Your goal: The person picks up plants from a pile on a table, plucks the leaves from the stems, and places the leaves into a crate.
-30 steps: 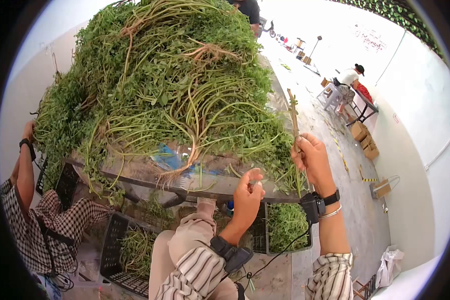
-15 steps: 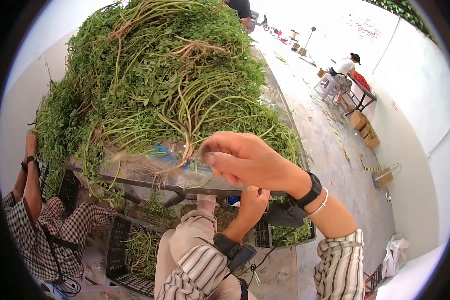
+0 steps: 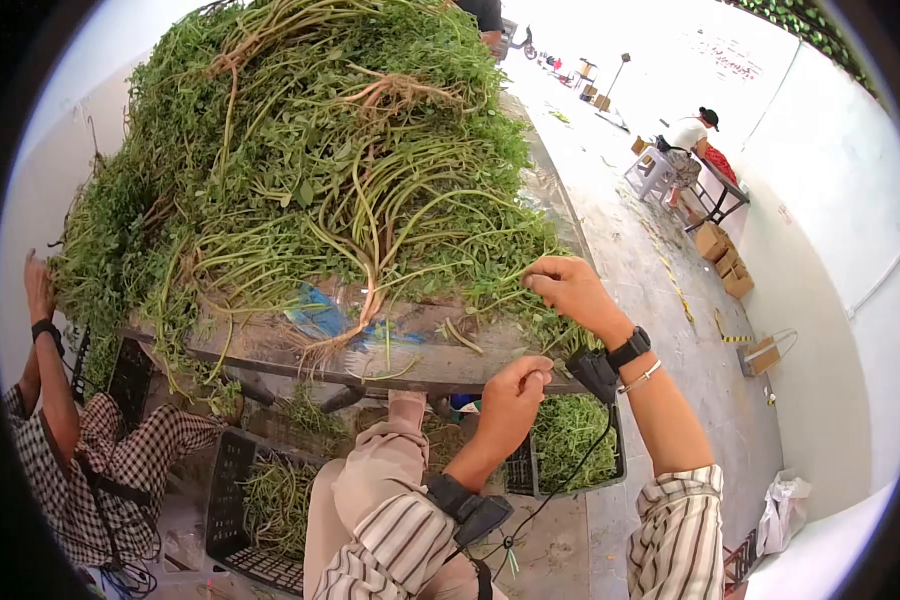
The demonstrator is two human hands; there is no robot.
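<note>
A tall heap of leafy green plants point(image 3: 310, 190) with long pale stems covers much of the wooden table point(image 3: 440, 368). My right hand point(image 3: 578, 296) is at the heap's right front edge, thumb and fingers pinched on a green stem. Near the table's front edge my left hand point(image 3: 513, 405) is closed, thumb against the curled fingers; whatever it may hold is hidden. One rooted plant point(image 3: 372, 285) lies in front of the heap, its brown roots toward me. A short loose stem piece point(image 3: 463, 337) rests on the boards between it and my hands.
Black crates with greens stand below, one left of my legs point(image 3: 232, 500) and one at right point(image 3: 575, 450). At far left a person in checked clothes point(image 3: 80, 480) reaches to the heap. Another person point(image 3: 685, 140) sits at a back table. Cardboard boxes point(image 3: 720, 255) line the wall.
My right hand has moved right, from above the table's front to the heap's right edge. The left hand has risen slightly. A short stem piece now shows on the boards.
</note>
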